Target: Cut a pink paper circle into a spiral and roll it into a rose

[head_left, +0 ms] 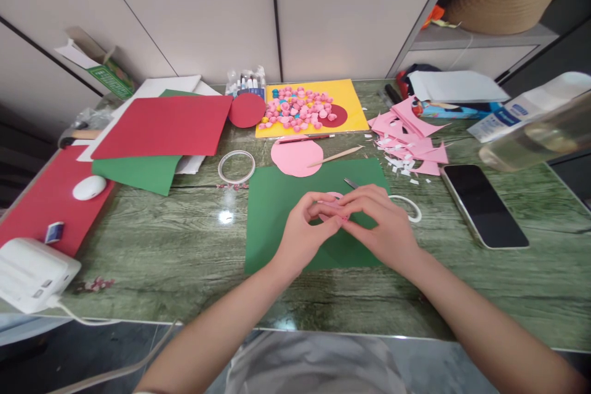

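My left hand (pixel 305 229) and my right hand (pixel 385 221) meet over a green paper sheet (pixel 272 215). Between their fingertips is a small piece of pink paper (pixel 333 196) that looks curled; the fingers hide part of it. A pair of scissors lies under my right hand, its white handle (pixel 415 212) showing to the right and a blade tip on the left. Just beyond the sheet are a pink paper circle (pixel 295 157), a pointed wooden stick (pixel 339 155) resting partly on it, and a dark red pen (pixel 307 138).
Many small pink paper rolls (pixel 298 109) lie on yellow paper (pixel 353 95). Pink paper scraps (pixel 410 135) and a phone (pixel 484 206) are at right, near a clear bottle (pixel 530 141). A tape roll (pixel 236 167), red sheets (pixel 166 126) and a white charger (pixel 34 274) occupy the left.
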Motion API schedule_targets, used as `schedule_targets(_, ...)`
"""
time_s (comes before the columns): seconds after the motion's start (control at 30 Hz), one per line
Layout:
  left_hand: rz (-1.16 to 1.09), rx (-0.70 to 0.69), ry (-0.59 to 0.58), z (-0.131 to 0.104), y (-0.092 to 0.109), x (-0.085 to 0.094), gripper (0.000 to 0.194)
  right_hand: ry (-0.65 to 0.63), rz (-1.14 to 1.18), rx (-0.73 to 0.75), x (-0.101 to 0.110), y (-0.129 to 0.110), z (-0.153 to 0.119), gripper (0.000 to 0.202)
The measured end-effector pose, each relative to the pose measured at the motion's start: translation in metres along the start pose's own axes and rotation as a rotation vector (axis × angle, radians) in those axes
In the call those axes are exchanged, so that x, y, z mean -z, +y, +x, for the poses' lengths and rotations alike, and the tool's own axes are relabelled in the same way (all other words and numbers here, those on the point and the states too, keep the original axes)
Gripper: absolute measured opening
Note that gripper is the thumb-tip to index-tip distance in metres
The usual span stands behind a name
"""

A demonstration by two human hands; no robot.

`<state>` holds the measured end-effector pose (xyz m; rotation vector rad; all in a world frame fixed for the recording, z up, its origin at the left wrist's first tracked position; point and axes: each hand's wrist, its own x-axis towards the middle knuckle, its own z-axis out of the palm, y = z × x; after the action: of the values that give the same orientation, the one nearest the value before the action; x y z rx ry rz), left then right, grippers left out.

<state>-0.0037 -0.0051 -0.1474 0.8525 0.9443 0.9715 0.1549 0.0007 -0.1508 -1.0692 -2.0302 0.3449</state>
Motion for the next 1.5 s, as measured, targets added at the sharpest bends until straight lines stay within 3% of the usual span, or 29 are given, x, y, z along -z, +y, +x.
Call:
schedule_targets(0.33, -0.028, 0.002, 0.049, 0.0009, 0.0001, 0.0016, 0.028, -0.021, -0.054, 0.006, 0.0019, -0.0009, 0.0018, 0.005)
schedule_targets(0.67, -0.025, 0.003, 0.019, 0.0024, 0.0014, 0.0045, 0.024, -0.11, -0.046, 0.093, 0.0021, 0.003, 0.0006, 0.029)
schedule_targets(0.9, 0.006, -0.009, 0.007, 0.0007, 0.0021, 0.002, 0.024, 0.003, -0.071, 0.059, 0.0025, -0.0019, 0.0024, 0.007)
schedule_targets(1.3, -0.01, -0.021, 0.053, 0.0009, -0.0004, 0.0015, 0.023, -0.003, -0.074, 0.034, 0.0039, -0.004, 0.0029, 0.006)
schedule_targets(1.5, -0.004, -0.034, 0.024, 0.0004, 0.0001, 0.0051, 0.022, -0.064, -0.056, 0.079, 0.003, -0.0019, 0.0019, 0.022)
